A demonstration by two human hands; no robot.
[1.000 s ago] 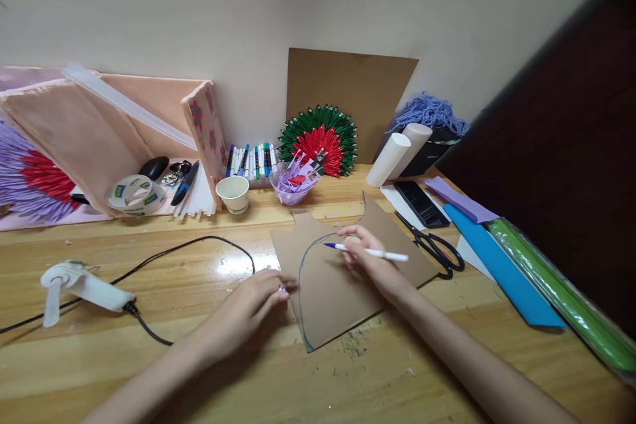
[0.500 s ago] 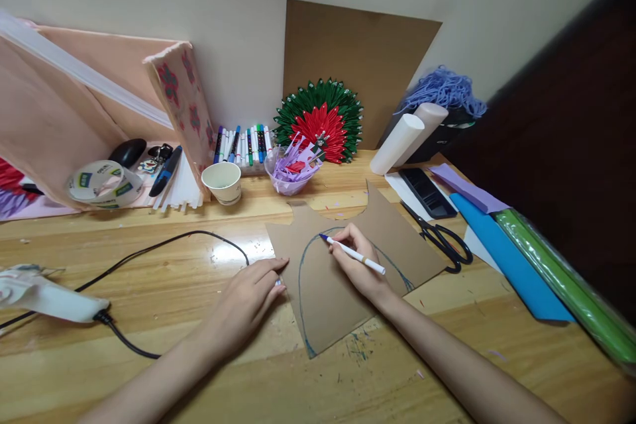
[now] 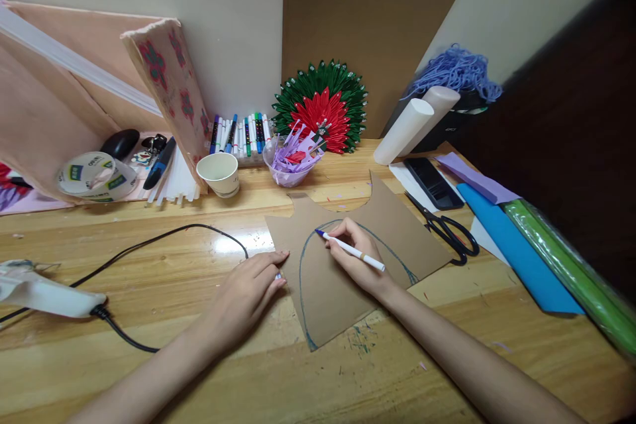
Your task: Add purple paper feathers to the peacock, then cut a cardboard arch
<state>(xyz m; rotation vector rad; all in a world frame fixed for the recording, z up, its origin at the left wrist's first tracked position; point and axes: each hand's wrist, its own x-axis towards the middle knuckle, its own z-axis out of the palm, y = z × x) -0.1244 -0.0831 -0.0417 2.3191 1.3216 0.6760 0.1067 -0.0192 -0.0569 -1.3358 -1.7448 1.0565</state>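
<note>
A brown cardboard piece (image 3: 332,291) lies flat on the wooden table (image 3: 199,371) with a blue arch drawn on it. My right hand (image 3: 355,258) is closed on a white pen (image 3: 350,250), whose blue tip touches the cardboard at the arch's upper left. My left hand (image 3: 248,295) rests flat, fingers stretched out, with the fingertips pressing the cardboard's left edge.
Black scissors (image 3: 447,232), a phone (image 3: 432,182) and blue, purple and green paper sheets lie to the right. A glue gun (image 3: 44,291) with a black cord is at the left. A paper cup (image 3: 218,174), markers (image 3: 241,136), a bowl of paper scraps and a red-green paper fan stand behind.
My right hand turned the pen from lying level above the cardboard to tip-down on the drawn line. The camera tilted down and came closer. My left hand stayed at the cardboard's edge.
</note>
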